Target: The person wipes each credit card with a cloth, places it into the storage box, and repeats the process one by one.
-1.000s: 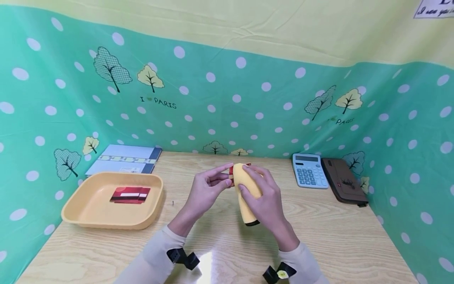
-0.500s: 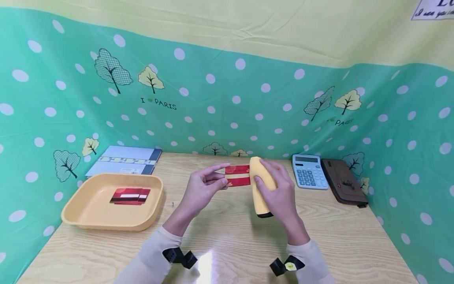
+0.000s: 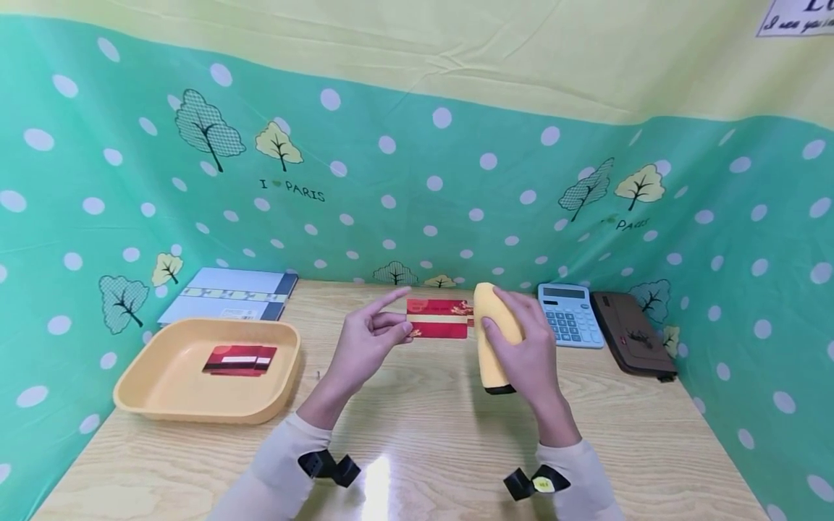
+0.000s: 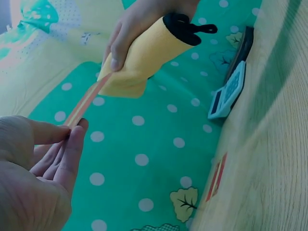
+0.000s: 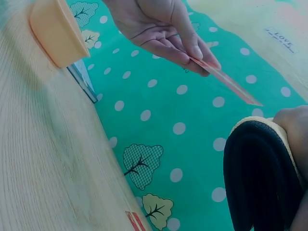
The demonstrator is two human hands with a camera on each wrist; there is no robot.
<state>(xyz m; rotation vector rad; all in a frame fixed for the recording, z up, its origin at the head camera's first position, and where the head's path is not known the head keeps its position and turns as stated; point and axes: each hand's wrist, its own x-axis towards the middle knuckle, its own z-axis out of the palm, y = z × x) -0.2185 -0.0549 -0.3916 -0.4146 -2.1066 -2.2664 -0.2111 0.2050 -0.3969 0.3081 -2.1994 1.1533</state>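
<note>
My left hand [image 3: 371, 340] pinches a red card [image 3: 438, 329] with a pale gold band by its left edge, thumb against fingertips; its index finger sticks out straight above. My right hand [image 3: 524, 344] grips a soft yellow pouch [image 3: 493, 347] with a black end. In the left wrist view, a small black loop hangs from the black end of the pouch [image 4: 156, 50]. The right wrist view shows the dark end [image 5: 260, 178] up close, with the free tip of the held card [image 5: 236, 89] apart from it. Another red card [image 4: 217, 177] lies on the table behind.
At the left, a tan tray [image 3: 208, 414] holds overlapping red cards [image 3: 239, 359]. Behind it lies a pale blue notebook [image 3: 224, 281]. A blue calculator [image 3: 571, 322] and a brown zip case [image 3: 632, 333] lie at the back right. A dotted curtain [image 3: 417, 159] surrounds the table.
My right hand has carried the yellow pouch to the right, off the card it was covering. The card now shows in full and has levelled out. My left hand has barely moved.
</note>
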